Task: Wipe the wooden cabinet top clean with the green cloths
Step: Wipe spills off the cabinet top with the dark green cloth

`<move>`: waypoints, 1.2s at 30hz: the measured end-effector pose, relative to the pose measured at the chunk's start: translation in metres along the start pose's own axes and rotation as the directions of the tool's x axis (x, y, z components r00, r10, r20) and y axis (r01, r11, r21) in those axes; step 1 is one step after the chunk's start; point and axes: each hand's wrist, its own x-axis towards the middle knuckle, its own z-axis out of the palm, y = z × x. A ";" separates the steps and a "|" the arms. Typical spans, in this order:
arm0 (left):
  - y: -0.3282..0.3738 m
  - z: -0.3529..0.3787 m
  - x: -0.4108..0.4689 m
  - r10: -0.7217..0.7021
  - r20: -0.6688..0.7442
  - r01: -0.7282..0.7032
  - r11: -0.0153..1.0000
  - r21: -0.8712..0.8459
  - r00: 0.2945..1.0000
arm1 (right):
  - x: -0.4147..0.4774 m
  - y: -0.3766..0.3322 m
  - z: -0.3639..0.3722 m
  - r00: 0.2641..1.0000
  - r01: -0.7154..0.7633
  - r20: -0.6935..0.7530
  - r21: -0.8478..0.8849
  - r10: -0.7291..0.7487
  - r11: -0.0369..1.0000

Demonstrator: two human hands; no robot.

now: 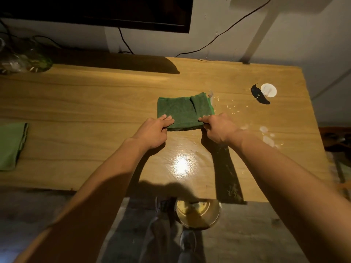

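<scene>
A dark green cloth (182, 111) lies folded on the wooden cabinet top (95, 103), near its middle. My left hand (154, 130) pinches the cloth's near left corner. My right hand (218, 128) pinches its near right corner. A second, lighter green cloth (11, 145) lies flat at the far left of the top, away from both hands. Small pale crumbs (233, 109) are scattered just right of the dark cloth, and whitish smears (266, 135) sit near the right edge. A wet sheen (182, 164) reflects light in front of the cloth.
A white round lid (268, 90) and a black curved object (259, 94) lie at the back right. A glass bowl (22, 59) stands back left. A television (114, 12) hangs above, with cables (209, 44) along the wall. A metal bowl (197, 213) sits on the floor by my feet.
</scene>
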 end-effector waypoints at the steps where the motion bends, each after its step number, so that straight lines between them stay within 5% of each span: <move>1: 0.003 0.004 -0.006 0.001 -0.001 -0.001 1.000 -0.004 1.000 | -0.007 0.002 0.002 1.000 0.002 0.003 -0.001 -0.002 1.000; 19: 0.049 0.062 -0.072 -0.047 -0.019 0.046 0.997 -0.067 0.999 | -0.089 0.039 0.039 0.999 0.045 0.010 0.002 -0.045 0.999; 36: 0.086 0.102 -0.127 0.046 0.080 -0.043 0.998 -0.037 0.996 | -0.190 0.060 0.075 0.998 0.043 0.037 0.078 -0.046 0.996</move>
